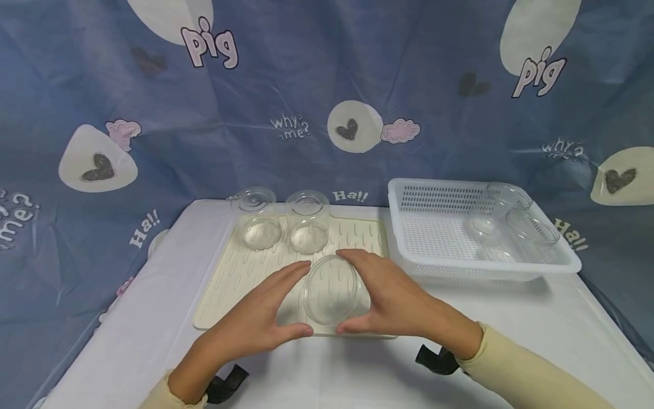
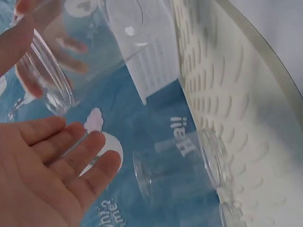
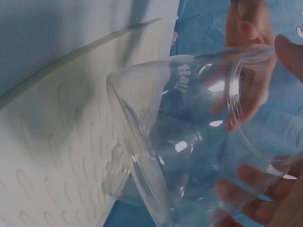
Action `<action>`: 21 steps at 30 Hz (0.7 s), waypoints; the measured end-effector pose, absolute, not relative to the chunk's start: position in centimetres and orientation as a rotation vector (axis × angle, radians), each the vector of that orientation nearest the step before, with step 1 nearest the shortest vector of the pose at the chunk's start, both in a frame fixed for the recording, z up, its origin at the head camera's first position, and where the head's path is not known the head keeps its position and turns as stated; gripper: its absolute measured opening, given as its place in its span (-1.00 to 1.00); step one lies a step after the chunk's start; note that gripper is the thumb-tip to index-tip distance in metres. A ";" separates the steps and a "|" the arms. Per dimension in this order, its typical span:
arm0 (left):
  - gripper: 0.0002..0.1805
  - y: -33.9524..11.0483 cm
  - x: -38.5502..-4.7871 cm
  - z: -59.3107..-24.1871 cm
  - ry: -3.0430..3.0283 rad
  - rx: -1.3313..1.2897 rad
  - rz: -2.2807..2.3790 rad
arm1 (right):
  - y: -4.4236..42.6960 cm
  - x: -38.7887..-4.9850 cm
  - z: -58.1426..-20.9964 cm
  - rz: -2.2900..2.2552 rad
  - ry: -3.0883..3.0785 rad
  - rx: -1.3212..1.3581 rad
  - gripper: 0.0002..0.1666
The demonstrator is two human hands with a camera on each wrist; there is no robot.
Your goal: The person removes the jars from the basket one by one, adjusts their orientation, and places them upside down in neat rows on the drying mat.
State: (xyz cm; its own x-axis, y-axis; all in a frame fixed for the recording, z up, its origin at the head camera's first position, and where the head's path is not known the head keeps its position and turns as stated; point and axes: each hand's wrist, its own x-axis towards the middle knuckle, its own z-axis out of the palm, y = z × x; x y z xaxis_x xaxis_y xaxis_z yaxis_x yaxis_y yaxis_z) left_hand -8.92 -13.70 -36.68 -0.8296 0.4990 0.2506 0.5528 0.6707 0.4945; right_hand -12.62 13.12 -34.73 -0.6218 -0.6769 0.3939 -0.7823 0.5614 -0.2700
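Note:
A clear plastic jar [image 1: 331,289] is held over the front of the cream ridged mat [image 1: 245,284]. My right hand [image 1: 390,295] grips its right side, thumb and fingers spread around the wall; the fingers [image 3: 246,184] show through the clear plastic. To the left of the jar is my left hand [image 1: 260,312], fingers straight and apart from the wall in the left wrist view. Two similar clear jars, a left one [image 1: 260,233] and a right one [image 1: 308,236], stand side by side at the back of the mat.
A white perforated basket [image 1: 424,261] stands at the back right, with clear jars [image 1: 531,227] lying at its right end. A white cloth [image 1: 511,318] covers the table. Behind it hangs a blue printed curtain [image 1: 286,68].

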 end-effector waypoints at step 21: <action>0.26 -11.3 -8.3 -36.2 -2.706 -0.961 -0.731 | 12.1 -11.9 -35.0 0.605 -2.621 1.300 0.30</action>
State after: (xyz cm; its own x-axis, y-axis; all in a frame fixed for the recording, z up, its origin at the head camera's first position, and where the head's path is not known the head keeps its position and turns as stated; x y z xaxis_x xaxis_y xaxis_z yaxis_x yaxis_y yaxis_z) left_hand -8.27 -11.28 -36.17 -0.7752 0.5441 0.3210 0.6317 0.6705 0.3891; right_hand -11.94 12.14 -35.01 -0.6115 -0.7281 0.3097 -0.7902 0.5419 -0.2864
